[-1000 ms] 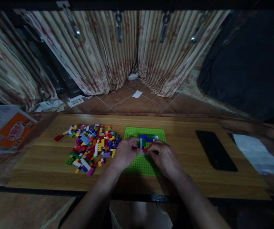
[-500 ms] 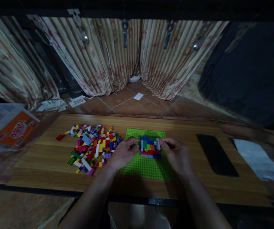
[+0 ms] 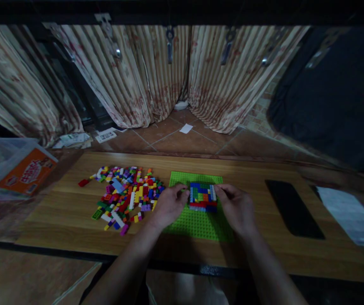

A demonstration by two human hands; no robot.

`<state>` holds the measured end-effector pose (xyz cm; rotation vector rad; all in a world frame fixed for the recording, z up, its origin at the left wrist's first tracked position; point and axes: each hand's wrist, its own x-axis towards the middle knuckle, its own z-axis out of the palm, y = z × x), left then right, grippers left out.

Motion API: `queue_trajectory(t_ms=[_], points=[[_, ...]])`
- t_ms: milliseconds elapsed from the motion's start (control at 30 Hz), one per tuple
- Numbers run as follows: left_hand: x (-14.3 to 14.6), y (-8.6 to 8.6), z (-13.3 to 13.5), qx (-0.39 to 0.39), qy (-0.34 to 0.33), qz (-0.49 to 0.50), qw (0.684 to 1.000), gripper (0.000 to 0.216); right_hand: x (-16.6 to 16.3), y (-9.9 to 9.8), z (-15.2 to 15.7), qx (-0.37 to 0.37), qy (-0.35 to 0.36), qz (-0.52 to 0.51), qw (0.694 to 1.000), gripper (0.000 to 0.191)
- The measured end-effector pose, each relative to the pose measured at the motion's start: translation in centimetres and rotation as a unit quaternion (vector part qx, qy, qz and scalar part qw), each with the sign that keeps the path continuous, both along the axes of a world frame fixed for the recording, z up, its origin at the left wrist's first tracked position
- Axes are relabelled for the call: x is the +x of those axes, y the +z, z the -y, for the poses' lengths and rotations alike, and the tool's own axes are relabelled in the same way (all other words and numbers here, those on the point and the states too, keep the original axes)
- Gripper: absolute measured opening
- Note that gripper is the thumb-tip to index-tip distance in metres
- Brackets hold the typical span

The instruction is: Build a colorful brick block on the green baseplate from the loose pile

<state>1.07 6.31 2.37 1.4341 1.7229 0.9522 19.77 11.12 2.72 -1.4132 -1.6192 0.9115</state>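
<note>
A low block of toy bricks [image 3: 202, 198] in blue, green, red, yellow and orange stands on a green studded baseplate [image 3: 197, 231]. My left hand [image 3: 171, 205] is at the left side of the block, its thumb and index fingertips slightly apart with no brick visible between them. At the block's upper right edge, the fingers of my right hand [image 3: 235, 207] are closed against a pale grey brick [image 3: 213, 192]. Part of that grip is hidden behind the fingers.
Many loose bricks [image 3: 128, 195] are heaped on the wooden table [image 3: 64, 212] to the left. A black flat slab [image 3: 293, 207] lies at the right, with a white sheet [image 3: 350, 214] beyond it. A clear plastic box [image 3: 26, 169] with an orange label stands at the far left.
The whole view has shifted slightly, so things appear a little farther right. Both hands stay beside the brick block, with hardly any movement of their own.
</note>
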Motion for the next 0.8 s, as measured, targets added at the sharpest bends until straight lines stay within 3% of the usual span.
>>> queue_trajectory(t_ms=[133,267,500,600,800], points=[[-0.2,-0.2,-0.1,0.026,0.029,0.041,0.998,0.028,-0.8,0.1,0.6,0.036,0.031,0.031,0.998,0.028],[-1.1,0.3,-0.3,0.106,0.089,0.094,0.986,0.028,-2.5,0.3,1.7,0.078,0.092,0.041,0.992,0.021],[-4.7,2.2,-0.3,0.213,0.262,0.210,0.917,0.029,-6.5,0.0,4.4,0.148,0.201,0.102,0.963,0.018],[-6.0,2.5,-0.2,0.242,0.297,0.253,0.888,0.028,-8.0,-0.5,5.2,0.166,0.231,0.135,0.949,0.018],[-6.8,2.9,0.1,0.225,0.322,0.337,0.856,0.024,-10.0,-1.1,5.7,0.160,0.250,0.186,0.937,0.018]])
